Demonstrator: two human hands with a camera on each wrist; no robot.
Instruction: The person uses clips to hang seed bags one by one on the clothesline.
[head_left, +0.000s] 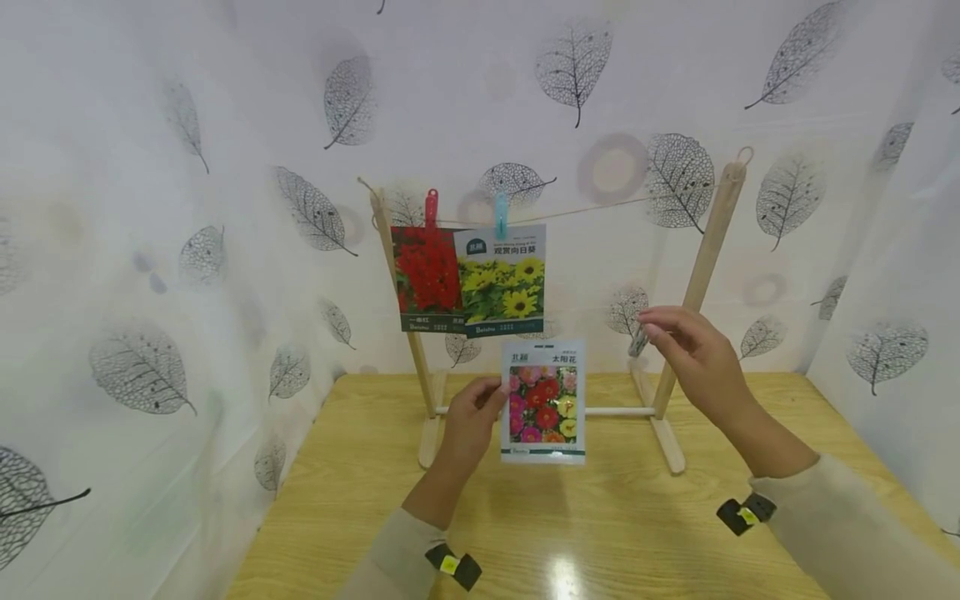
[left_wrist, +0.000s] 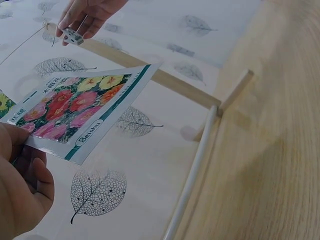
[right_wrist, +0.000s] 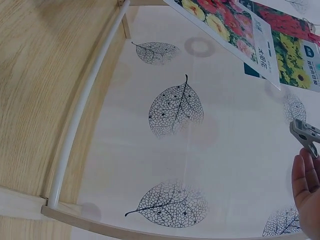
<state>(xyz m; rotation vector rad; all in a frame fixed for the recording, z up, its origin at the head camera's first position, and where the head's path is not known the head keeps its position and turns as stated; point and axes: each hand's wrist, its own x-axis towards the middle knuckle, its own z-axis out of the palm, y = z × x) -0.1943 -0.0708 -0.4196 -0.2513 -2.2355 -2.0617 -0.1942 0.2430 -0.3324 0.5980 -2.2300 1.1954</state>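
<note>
Backdrop and work surface.
We see a light wooden table (head_left: 375, 467) enclosed on three sides by white sheeting (head_left: 187, 250) printed with grey skeleton leaves; overhead light glints on the tabletop.

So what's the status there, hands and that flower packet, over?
Left hand pinches mixed-flower seed packet by its edge, below the string. Right hand holds a grey clip. Two packets already pegged left; string free to the right.

rack (head_left: 705, 250) on bench (head_left: 360, 492), at its back | string (head_left: 600, 207) between rack posts | two packets (head_left: 468, 279) pegged at string's left end, overlapping | third packet (head_left: 543, 402) in front, below them | left hand (head_left: 468, 421) at its left edge | right hand (head_left: 693, 354) right, by right post, holding clip (head_left: 638, 342)
</note>
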